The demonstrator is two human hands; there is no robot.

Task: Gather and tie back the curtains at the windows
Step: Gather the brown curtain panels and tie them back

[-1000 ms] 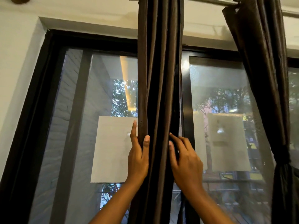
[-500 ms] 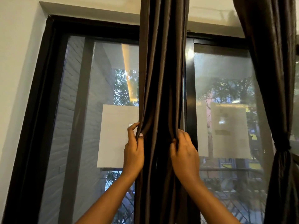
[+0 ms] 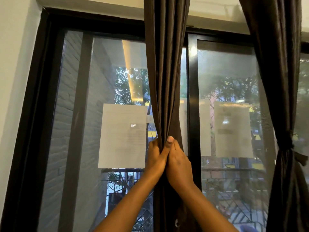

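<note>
Two bare forearms rise from the bottom edge of the view and meet at the middle of the window. The left hand [image 3: 156,158] and the right hand [image 3: 178,162] press against each other, fingers curled around the middle curtain [image 3: 165,72] and squeezing its folds into a narrow waist; one thumb tip shows pale against the cloth at the top of the grip.

The curtain is dark brown with a faint sheen. Above the hands it hangs in long vertical pleats that widen toward the top edge of the view; below them it falls straight and dark between the forearms. It hangs in front of the black centre post of the window frame [image 3: 193,91].

At the right edge, a second curtain [image 3: 275,64] of the same fabric is already cinched by a dark tie [image 3: 286,143], flaring again below it.

Behind, white paper sheets [image 3: 122,136] are stuck on the glass, and trees and buildings show outside.
</note>
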